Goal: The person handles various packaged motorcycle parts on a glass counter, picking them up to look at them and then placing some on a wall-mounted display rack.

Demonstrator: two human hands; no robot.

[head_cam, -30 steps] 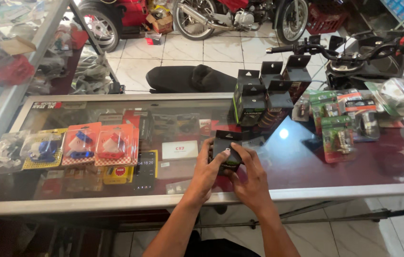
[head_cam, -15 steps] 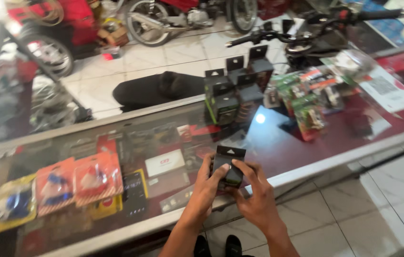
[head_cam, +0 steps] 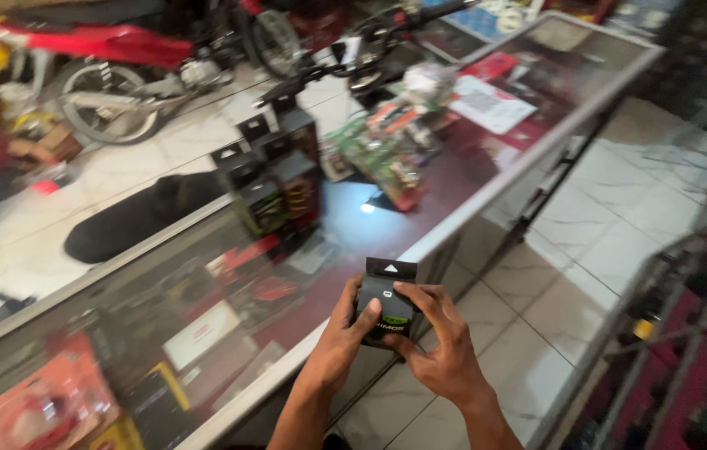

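Black packet [head_cam: 387, 307] with a hang tab on top, held in both hands just past the near edge of the glass counter [head_cam: 487, 196], low centre of view. Left hand [head_cam: 338, 340] wrapped on the packet's left side, thumb across the front, fingers curled shut around it. Right hand [head_cam: 441, 337] gripping from the 4 o'clock side, thumb and forefinger pressed over the front top, remaining fingers folded behind. Both grips closed firmly on the packet; packet roughly upright, tab pointing to 12 o'clock, a green strip low on its face.

At 11 o'clock from the hands, cluster of matching black boxed packets [head_cam: 274, 179] standing on the counter top. At 1 o'clock, heap of green and red blister packs [head_cam: 387, 150], a white paper sheet [head_cam: 491, 104] further along. Bright lamp glare [head_cam: 368, 207] on the glass between boxes and blister packs. Orange carded items [head_cam: 53, 400] under the glass at 8 o'clock. Beyond the counter at 10 o'clock, black seat [head_cam: 132, 218] lying on the tiled floor, red motorcycle [head_cam: 112, 62] behind it. Pale tiles [head_cam: 570, 275] at 3 o'clock. Whole view blurred.
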